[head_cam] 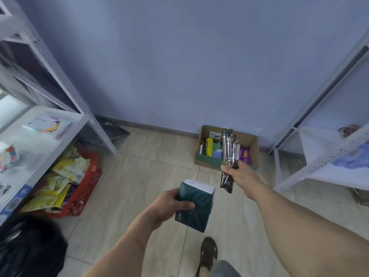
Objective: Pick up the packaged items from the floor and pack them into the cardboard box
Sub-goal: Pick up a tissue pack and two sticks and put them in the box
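My left hand (169,204) grips a dark green pack of tissues (196,206) with a white top, held low at the centre. My right hand (238,174) holds a long dark brown packet (227,154) upright, raised in front of the cardboard box (248,139). The open box stands on the floor against the wall and holds several packaged items, among them a yellow one (209,145) and a purple one (245,154).
A red basket (87,188) full of yellow and green packets sits under the white shelf (40,140) on the left. Another white metal shelf (327,156) stands at the right. A black bag (30,248) lies bottom left. My sandalled foot (208,254) is on the tiled floor.
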